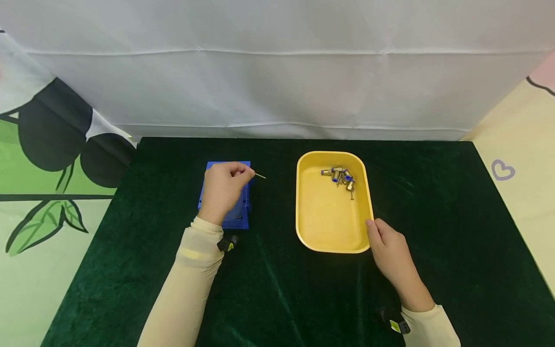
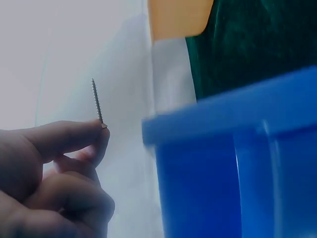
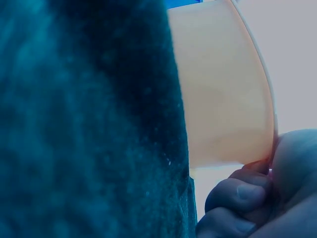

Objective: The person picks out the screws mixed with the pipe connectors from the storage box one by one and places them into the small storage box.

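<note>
Between thumb and forefinger, my left hand (image 1: 224, 188) pinches a thin metal screw (image 2: 97, 101) by its head end, its threaded shaft sticking out past the fingertips. That hand is above a blue plastic box (image 1: 236, 212), partly hiding it; in the left wrist view the blue wall rises beside the fingers. My right hand (image 1: 390, 248) grips the near right rim of a yellow tray (image 1: 331, 221), the thumb on the edge and fingers curled under it. Several brass fittings with blue ends (image 1: 347, 177) lie in a heap toward the tray's far end, with screws among them.
A dark green velvet cloth (image 1: 277, 289) covers the table under both containers. Behind the table hangs a white cloth (image 1: 277, 91), and printed panels stand at the left and right sides. The blue box is left of the tray, with a strip of cloth between them.
</note>
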`<action>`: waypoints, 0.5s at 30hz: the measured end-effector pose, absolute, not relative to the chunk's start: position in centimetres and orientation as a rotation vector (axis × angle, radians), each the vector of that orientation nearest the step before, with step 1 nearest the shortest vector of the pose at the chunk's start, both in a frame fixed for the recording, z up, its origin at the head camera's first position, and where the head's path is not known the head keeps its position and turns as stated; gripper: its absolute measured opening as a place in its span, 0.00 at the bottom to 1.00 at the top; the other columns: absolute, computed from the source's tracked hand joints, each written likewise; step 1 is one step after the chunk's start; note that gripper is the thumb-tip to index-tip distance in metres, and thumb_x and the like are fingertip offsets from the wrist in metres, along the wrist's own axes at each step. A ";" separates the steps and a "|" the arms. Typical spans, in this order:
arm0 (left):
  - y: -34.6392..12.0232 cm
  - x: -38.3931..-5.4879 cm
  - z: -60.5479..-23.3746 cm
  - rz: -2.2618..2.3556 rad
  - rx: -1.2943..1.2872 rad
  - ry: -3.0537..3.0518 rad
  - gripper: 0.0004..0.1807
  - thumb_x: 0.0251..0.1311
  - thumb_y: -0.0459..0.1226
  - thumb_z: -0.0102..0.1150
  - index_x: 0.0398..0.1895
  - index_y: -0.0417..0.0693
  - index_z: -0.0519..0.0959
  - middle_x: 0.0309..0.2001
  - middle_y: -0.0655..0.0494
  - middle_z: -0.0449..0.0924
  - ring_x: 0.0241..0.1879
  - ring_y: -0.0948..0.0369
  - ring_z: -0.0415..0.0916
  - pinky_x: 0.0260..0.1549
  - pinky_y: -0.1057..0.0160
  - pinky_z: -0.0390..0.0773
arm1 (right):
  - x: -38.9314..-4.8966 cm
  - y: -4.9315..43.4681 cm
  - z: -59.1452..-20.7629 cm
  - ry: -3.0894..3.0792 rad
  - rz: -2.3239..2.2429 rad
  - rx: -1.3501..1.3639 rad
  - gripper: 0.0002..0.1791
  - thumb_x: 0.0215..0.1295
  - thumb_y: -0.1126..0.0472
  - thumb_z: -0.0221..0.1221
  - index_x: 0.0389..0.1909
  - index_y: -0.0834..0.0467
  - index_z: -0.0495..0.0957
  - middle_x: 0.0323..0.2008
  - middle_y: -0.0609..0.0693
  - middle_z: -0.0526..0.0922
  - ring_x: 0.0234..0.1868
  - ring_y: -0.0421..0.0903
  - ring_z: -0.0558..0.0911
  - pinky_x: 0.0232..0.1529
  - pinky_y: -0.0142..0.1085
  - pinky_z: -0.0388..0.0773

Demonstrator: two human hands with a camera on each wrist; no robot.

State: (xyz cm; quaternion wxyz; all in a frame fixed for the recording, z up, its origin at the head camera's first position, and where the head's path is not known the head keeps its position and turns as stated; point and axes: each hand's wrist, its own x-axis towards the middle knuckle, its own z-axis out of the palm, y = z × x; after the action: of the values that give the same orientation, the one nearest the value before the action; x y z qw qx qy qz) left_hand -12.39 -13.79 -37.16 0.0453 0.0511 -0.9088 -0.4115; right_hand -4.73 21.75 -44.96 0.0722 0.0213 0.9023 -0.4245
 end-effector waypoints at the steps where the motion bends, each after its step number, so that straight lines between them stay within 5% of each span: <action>1: -14.1 -12.3 -37.2 -1.247 0.165 -2.770 0.11 0.69 0.45 0.58 0.37 0.50 0.86 0.23 0.52 0.73 0.22 0.55 0.69 0.15 0.63 0.62 | -4.7 21.7 -45.0 2.710 -1.278 0.063 0.29 0.78 0.39 0.38 0.43 0.60 0.75 0.26 0.55 0.75 0.21 0.49 0.72 0.23 0.35 0.71; 15: -17.0 -11.0 -37.8 -1.130 0.342 -2.736 0.13 0.70 0.43 0.56 0.39 0.46 0.86 0.23 0.49 0.73 0.28 0.54 0.70 0.23 0.60 0.67 | -4.7 21.7 -44.9 2.718 -1.262 0.057 0.29 0.78 0.39 0.38 0.43 0.60 0.75 0.26 0.54 0.74 0.21 0.49 0.72 0.23 0.35 0.70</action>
State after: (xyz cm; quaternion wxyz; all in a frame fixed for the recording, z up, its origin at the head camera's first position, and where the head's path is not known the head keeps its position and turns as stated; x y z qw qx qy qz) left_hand -10.95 -16.96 -37.76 0.0807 0.1144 -0.9152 -0.3778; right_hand -4.73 21.73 -44.90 0.0724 0.0188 0.9045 -0.4199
